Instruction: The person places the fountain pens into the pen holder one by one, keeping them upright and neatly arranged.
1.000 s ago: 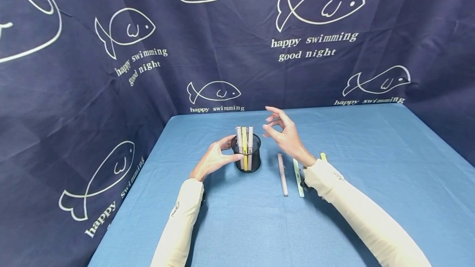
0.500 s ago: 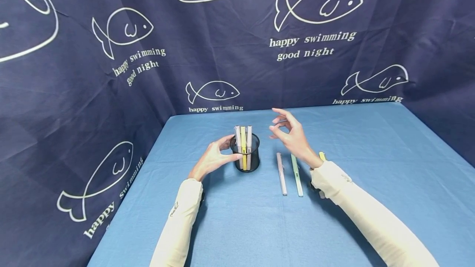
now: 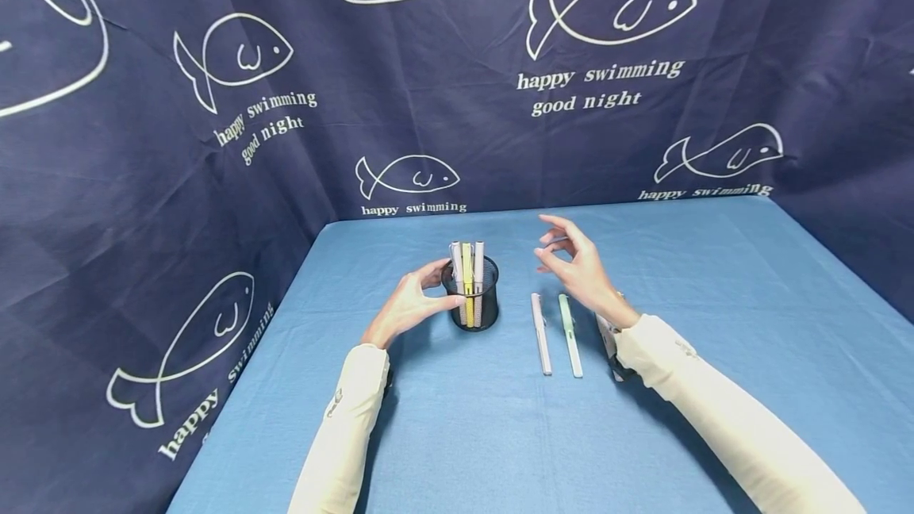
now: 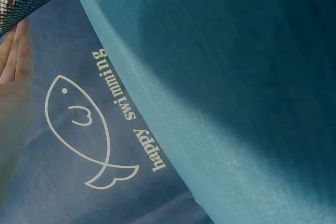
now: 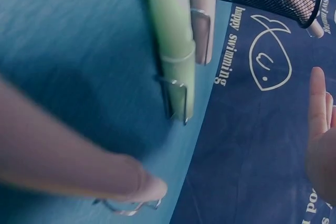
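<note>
A black mesh pen holder stands upright on the table with several pens in it, one of them a yellow pen. My left hand holds it from the left, thumb at the front and fingers behind. Right of the holder, my right hand hovers over the table with fingers loosely bent and nothing in them. Below that hand lie a pink pen and a green pen, side by side. In the right wrist view a metal clip shows beneath the thumb; the rest of that item is hidden.
The blue tablecloth covers the table. A dark blue curtain printed with fish and words hangs behind it and along the left. My right forearm and sleeve cover part of the table's right side.
My right hand has moved right and slightly down, away from the pen holder, uncovering more of the green pen. The left hand stays on the holder.
</note>
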`<state>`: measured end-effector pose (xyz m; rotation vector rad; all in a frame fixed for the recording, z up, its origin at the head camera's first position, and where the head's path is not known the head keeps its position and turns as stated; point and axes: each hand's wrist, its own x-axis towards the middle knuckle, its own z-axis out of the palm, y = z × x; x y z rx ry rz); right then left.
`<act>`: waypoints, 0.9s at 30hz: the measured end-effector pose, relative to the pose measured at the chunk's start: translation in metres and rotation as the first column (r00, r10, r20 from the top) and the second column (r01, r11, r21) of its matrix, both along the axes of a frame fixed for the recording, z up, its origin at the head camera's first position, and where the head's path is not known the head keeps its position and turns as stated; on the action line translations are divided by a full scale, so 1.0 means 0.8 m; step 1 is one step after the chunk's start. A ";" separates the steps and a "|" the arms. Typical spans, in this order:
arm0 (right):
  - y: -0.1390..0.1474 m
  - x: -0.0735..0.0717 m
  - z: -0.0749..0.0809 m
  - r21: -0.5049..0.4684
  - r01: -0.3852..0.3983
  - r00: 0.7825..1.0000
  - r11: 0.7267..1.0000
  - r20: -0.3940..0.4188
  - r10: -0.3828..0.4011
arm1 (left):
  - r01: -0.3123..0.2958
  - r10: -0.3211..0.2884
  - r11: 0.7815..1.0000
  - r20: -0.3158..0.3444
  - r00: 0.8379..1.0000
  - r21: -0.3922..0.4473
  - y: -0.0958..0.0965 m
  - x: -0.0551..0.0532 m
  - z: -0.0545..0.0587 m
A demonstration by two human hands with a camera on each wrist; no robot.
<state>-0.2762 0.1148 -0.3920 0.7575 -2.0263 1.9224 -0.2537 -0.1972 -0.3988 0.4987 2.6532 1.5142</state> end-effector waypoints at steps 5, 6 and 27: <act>0.012 0.003 -0.005 0.010 0.001 1.000 1.000 0.012 -0.001 | -0.001 0.001 1.000 0.004 1.000 -0.003 0.001 0.001 0.001; 0.014 0.004 -0.006 0.011 0.001 1.000 1.000 0.012 -0.001 | -0.002 0.002 1.000 0.004 1.000 -0.003 0.001 0.001 0.001; 0.065 0.014 -0.013 0.063 0.053 0.997 0.997 0.058 -0.057 | -0.001 0.001 1.000 -0.005 1.000 0.009 0.000 0.000 -0.001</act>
